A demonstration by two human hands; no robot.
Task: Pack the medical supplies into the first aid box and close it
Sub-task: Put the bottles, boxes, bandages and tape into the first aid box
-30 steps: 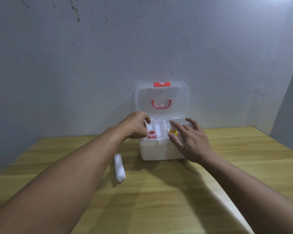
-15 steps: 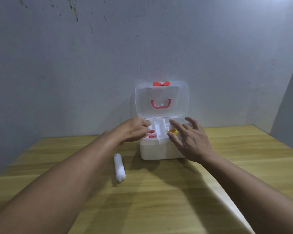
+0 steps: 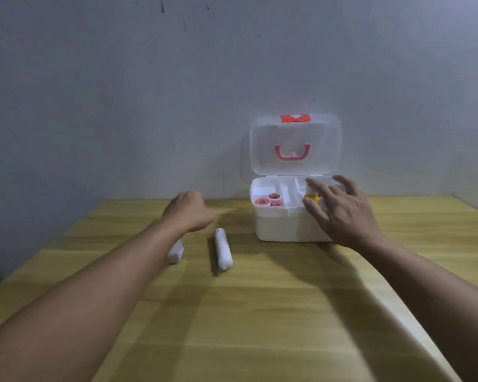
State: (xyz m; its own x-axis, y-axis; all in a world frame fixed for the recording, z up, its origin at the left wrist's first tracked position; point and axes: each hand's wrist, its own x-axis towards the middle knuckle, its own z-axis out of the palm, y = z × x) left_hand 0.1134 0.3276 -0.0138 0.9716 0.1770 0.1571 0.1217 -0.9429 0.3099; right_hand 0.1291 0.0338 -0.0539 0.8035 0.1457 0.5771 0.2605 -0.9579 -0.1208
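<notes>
The white first aid box (image 3: 287,224) stands on the wooden table with its clear lid (image 3: 295,144) raised against the wall. Two red tape rolls (image 3: 269,200) lie in its left tray compartment. A small yellow bottle (image 3: 311,198) sits in the right compartment, partly behind my right hand (image 3: 340,210), whose spread fingers rest on the box's right front corner. My left hand (image 3: 189,210) hovers left of the box, loosely curled and holding nothing. One white bandage roll (image 3: 223,249) lies below it; a second roll (image 3: 176,253) is partly hidden by my left forearm.
A grey wall rises directly behind the box. The table's (image 3: 260,312) right edge runs diagonally under my right forearm. Bare wood stretches in front of the box and between my arms.
My left hand has drawn back out of the box to the left, leaving the tape rolls in the tray. The view shifted left, revealing a second bandage roll. The right hand stayed.
</notes>
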